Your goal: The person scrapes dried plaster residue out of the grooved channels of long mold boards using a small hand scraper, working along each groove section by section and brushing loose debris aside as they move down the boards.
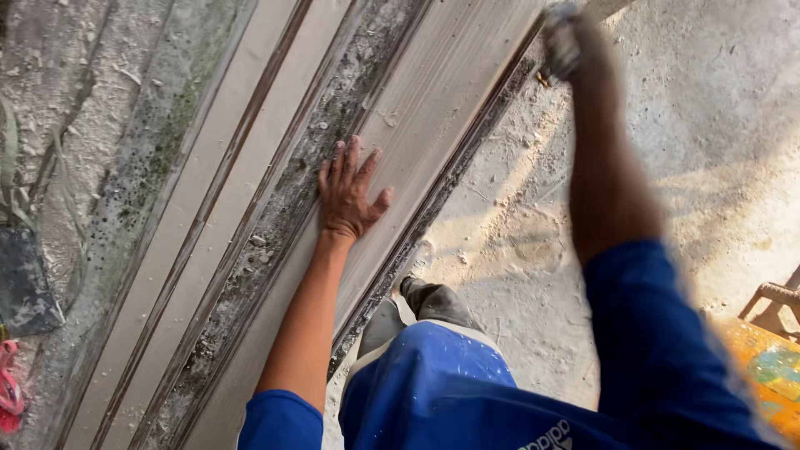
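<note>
Far left edge there's one red rubber sandal [8, 387], cut off by the frame, with one dark flat slab [23, 279] just above it, hard to say what it is. Then come the long pale grooved wooden panels [454, 92], lying diagonally on the dusty concrete floor [708, 108]; I count two wide pale ones with a dirty, speckled dark strip [275, 233] between them, but both ends run out of view so the full count is unclear.

The left hand [348, 193] lies flat and open on the right-hand panel, fingers spread, palm pressed down right beside the dirty strip, gripping nothing. The right hand [565, 37] is up at the top near the panel's far edge, closed around something small and greyish, but it's blurred, so I can't make out what it's holding.

Bottom right corner shows one orange painted surface [762, 367], cut off too.
</note>
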